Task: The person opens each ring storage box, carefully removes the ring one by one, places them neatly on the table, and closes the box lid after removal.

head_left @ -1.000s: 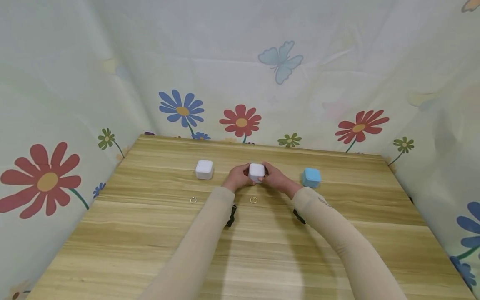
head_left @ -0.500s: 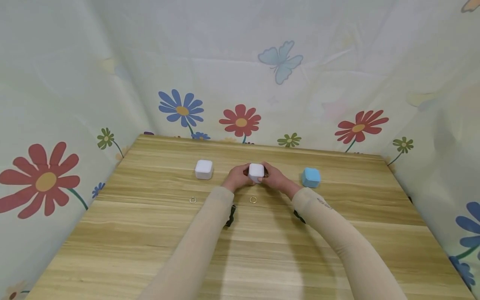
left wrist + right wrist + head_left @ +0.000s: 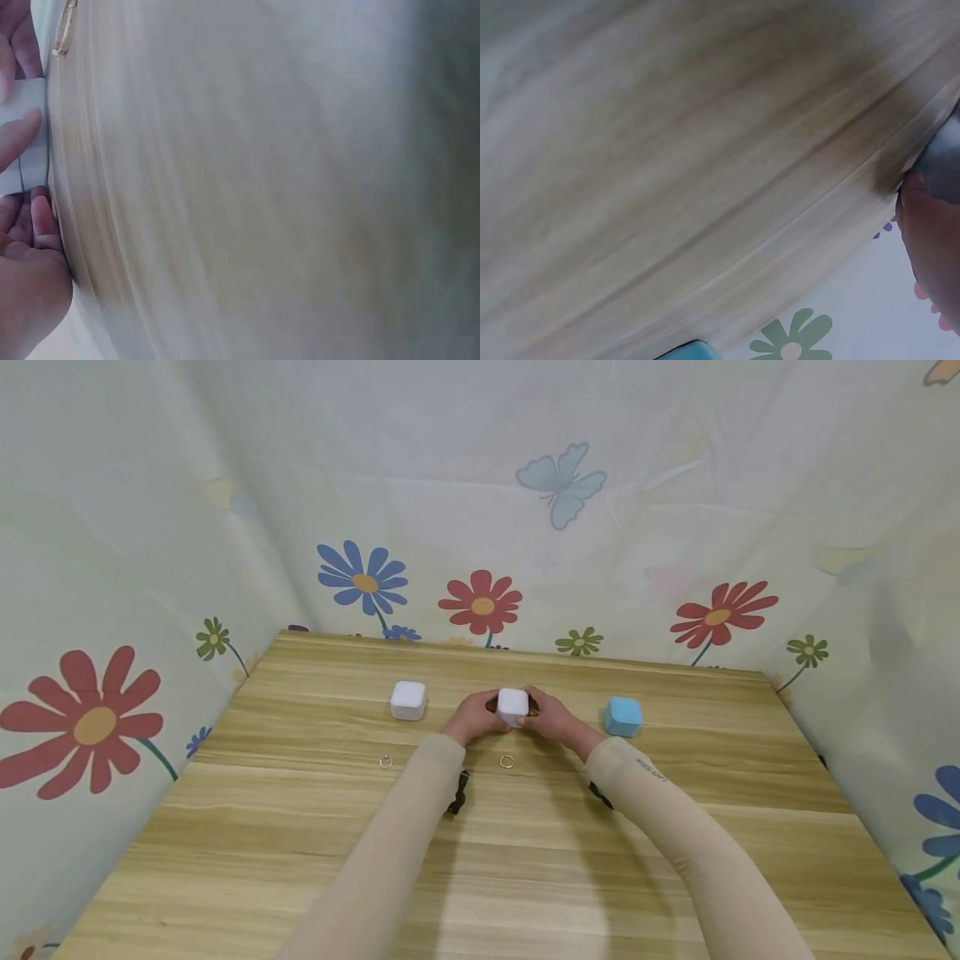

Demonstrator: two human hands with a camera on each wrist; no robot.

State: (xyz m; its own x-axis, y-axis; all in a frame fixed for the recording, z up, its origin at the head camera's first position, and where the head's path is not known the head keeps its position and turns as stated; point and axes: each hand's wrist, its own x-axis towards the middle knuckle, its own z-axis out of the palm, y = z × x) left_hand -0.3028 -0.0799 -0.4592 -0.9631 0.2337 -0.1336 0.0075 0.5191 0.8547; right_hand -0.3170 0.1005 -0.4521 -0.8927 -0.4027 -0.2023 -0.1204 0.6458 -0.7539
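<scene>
A small white ring box (image 3: 513,700) with rounded corners stands at the middle of the wooden table, held between both hands. My left hand (image 3: 477,717) grips its left side, and my right hand (image 3: 551,717) grips its right side. In the left wrist view a thin seam crosses the front of the box (image 3: 34,161), and a thumb lies across that face. Only part of the right hand (image 3: 934,232) appears in the right wrist view, at the dark side of the box. On the wood in front of the box lies a gold ring (image 3: 507,762).
A second white box (image 3: 408,701) stands to the left, with a small ring (image 3: 386,762) in front of it. To the right is a light blue box (image 3: 623,717). A flowered cloth (image 3: 420,510) hangs behind the wooden table (image 3: 300,827) and along its sides.
</scene>
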